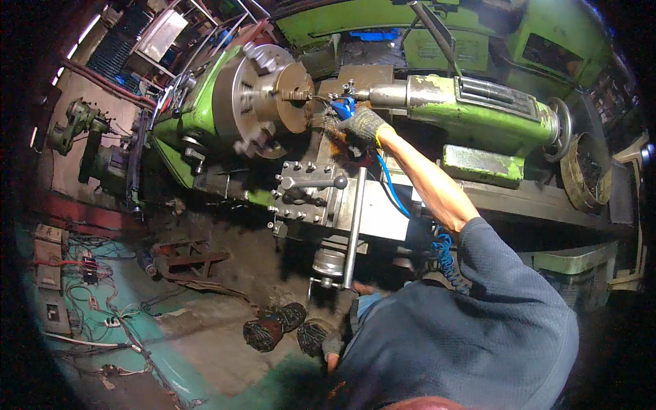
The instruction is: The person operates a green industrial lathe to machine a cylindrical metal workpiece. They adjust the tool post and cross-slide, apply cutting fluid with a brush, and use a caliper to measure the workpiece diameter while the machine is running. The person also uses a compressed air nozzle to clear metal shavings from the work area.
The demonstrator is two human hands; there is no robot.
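My right hand (365,127), in a dark knit glove with a yellow cuff, is closed round a blue air blow gun (345,107). Its thin nozzle points left at a round metal disc (294,96) held in the big lathe chuck (236,96); the chuck's jaws look smeared. A blue air hose (391,183) hangs from my hand and leads to a blue coil (444,254). Just right of the gun is the tailstock quill (388,95). My left hand (333,344), gloved in grey, hangs low beside my body; its fingers are too small to make out.
Nearer me stand the square tool post (304,195) with its ball-ended lever and an upright steel bar (356,225). The green tailstock (478,116) ends in a handwheel (562,130). Dark bundled rolls (263,333) lie on the floor; cables (113,307) tangle at left.
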